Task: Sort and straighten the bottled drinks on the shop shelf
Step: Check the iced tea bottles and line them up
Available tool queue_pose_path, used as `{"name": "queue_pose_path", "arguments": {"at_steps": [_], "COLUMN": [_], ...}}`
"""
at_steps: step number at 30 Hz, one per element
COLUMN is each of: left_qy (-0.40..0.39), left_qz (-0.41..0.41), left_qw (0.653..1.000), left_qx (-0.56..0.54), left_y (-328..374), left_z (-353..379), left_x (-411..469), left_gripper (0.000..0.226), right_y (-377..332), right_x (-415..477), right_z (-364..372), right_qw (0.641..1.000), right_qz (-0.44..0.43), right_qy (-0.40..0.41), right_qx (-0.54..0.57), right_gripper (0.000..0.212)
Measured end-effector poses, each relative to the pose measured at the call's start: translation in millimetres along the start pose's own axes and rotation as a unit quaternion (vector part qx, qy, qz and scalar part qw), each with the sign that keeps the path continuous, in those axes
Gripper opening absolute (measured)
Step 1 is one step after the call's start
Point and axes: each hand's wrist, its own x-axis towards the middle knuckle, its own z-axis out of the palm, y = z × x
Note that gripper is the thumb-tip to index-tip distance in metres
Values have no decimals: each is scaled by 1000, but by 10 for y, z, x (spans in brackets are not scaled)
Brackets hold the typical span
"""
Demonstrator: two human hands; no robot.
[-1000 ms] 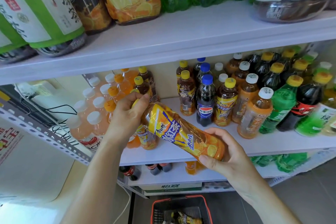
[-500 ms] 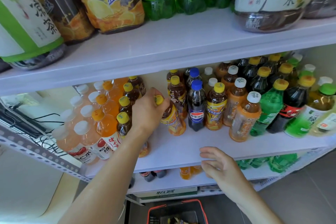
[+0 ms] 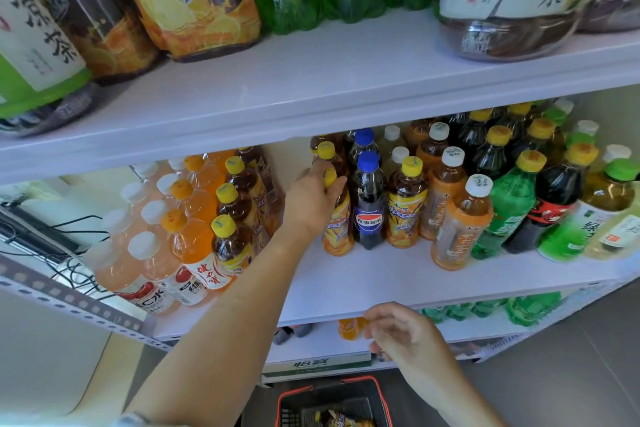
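Note:
An iced tea bottle (image 3: 337, 229) with a yellow cap and yellow-orange label stands upright on the middle shelf (image 3: 363, 281), just left of a blue-capped Pepsi bottle (image 3: 368, 208). My left hand (image 3: 313, 199) grips its neck and cap. My right hand (image 3: 398, 331) hangs in front of the shelf's front edge with fingers loosely curled, holding nothing. More iced tea bottles (image 3: 232, 218) stand in a row to the left.
Pink and orange drinks (image 3: 162, 253) fill the shelf's left; orange, green and dark bottles (image 3: 502, 198) crowd the right. Large bottles (image 3: 194, 0) line the top shelf. A red-rimmed basket (image 3: 334, 406) with a bottle inside sits on the floor below.
The iced tea bottle went from lying across both hands to upright on the shelf beside the Pepsi. My right hand let go and dropped to the shelf's front edge.

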Motion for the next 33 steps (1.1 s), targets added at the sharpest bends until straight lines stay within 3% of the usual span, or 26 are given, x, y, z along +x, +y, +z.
{"name": "queue_pose_path", "arguments": {"at_steps": [4,6,9,11,13,15,20,24,28,31,33], "left_qy": [-38,10,132,157,72,0,-5,3,47,61,39], "left_qz": [-20,-3,48,38,-13,-46,-27,36,80,71,59], "left_qw": [998,999,984,955,930,913,913,946,983,993,971], "left_qx": [-43,-35,111,249,361,405,406,323,156,-68,-227], "left_y": [79,40,-202,-380,-500,-591,-782,-931,-944,-896,-847], "left_z": [-170,-370,-781,-999,-1070,-1045,-1159,-1285,-1575,-1817,-1875], "left_x": [-126,-260,-515,-651,-734,-777,-958,-1218,-1333,-1323,-1306], "left_gripper": [42,35,20,19,27,33,41,34,23,12,12], "right_y": [-35,-52,-91,-125,-160,-198,-218,-195,-145,-211,-343], "right_x": [31,42,59,76,92,86,10,-58,-103,-154,-235], "right_z": [49,70,122,201,319,466,877,1188,1386,1326,1225], "right_qw": [1000,999,998,997,997,996,994,986,960,905,880], "right_qz": [13,21,28,35,39,39,51,92,135,191,191], "right_qy": [-10,-20,-31,-32,-29,-32,-41,-19,43,19,-54], "right_qx": [20,28,43,54,68,71,89,136,241,379,432], "right_gripper": [19,18,20,20,21,20,18,23,15,49,65]}}
